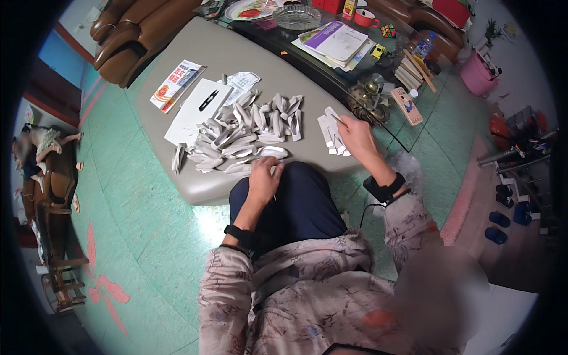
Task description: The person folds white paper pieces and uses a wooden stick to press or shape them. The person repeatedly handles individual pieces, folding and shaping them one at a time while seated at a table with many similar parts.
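Note:
A heaped pile of grey-and-white, narrow folded cloth pieces (236, 133), looking like low-cut socks, lies on the grey padded seat (284, 71). My left hand (264, 177) is over my knee at the seat's near edge, just below the pile. Its fingers are curled in; whatever they may hold is hidden. To the right of the pile, my right hand (358, 141) reaches over several flat white cards (327, 129). Its fingers are pinched together at the upper end of these cards, seemingly on a narrow white card.
Left of the pile lie a white box (192, 112) with a black pen (208, 100) and a colourful booklet (176, 87). The dark table (266, 35) beyond carries a glass ashtray (297, 17), papers (337, 42) and a red cup (366, 19). A cable (397, 137) hangs at the right.

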### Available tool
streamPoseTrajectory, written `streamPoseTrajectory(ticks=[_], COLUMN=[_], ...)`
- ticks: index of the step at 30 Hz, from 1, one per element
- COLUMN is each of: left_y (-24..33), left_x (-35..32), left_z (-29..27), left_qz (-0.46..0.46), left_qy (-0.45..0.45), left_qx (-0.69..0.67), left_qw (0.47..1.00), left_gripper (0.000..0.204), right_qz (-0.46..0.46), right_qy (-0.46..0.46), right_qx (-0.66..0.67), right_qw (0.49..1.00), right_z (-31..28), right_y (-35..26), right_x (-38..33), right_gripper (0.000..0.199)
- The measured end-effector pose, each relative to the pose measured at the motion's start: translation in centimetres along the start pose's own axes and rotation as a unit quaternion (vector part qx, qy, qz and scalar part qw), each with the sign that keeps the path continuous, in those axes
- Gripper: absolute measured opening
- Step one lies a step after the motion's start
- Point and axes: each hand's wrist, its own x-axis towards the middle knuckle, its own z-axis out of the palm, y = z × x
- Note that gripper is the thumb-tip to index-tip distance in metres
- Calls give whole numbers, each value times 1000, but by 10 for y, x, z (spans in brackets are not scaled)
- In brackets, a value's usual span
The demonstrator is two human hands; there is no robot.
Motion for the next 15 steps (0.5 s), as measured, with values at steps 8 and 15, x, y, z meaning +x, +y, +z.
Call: streamPoseTrajectory(ticks=[8,15], left_y=[-44,15], left_x=[24,5], left_z=[37,-3], left_qz=[-19,76], left_qy=[-101,-4], left_qx=[151,56], left_qw=[983,995], left_gripper=[26,24], right_qz=[11,131], right_qy=[-101,-174], right_qx=[-205,197], right_qw=[973,956], right_z=[39,31], right_y=[35,-44], right_x=[7,-44], right_gripper=[32,42])
